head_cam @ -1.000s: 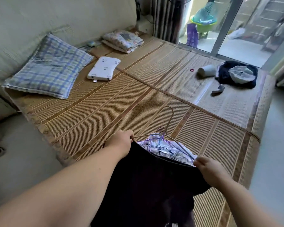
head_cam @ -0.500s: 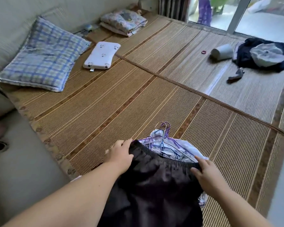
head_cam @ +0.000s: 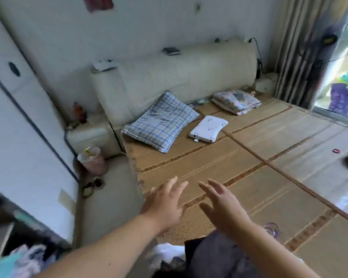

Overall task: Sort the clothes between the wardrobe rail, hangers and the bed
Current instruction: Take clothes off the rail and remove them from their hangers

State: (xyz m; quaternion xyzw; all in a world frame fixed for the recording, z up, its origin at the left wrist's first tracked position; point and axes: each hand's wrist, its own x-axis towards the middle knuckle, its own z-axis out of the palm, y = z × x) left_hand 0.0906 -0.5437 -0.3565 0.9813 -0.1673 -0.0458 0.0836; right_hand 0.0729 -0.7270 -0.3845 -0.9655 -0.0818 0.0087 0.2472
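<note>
Nearest, at the bottom edge: dark garment (head_cam: 219,255) lying on the bed (head_cam: 249,153), with purple hangers (head_cam: 271,229) just beside it on the right. Above that, left hand (head_cam: 165,203) and right hand (head_cam: 223,207), both with fingers spread and straight, gripping nothing, over the bed. Farther off: checked pillow (head_cam: 161,125), small white pillow (head_cam: 209,128) beside it, folded quilt (head_cam: 236,102) near the headboard (head_cam: 179,73).

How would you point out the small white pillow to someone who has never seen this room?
Find the padded headboard, then look down onto the woven mat below it. The small white pillow lies flat between the blue checked pillow and the folded floral blanket, nearer the camera. It alone is white, with tiny dark marks.
</note>
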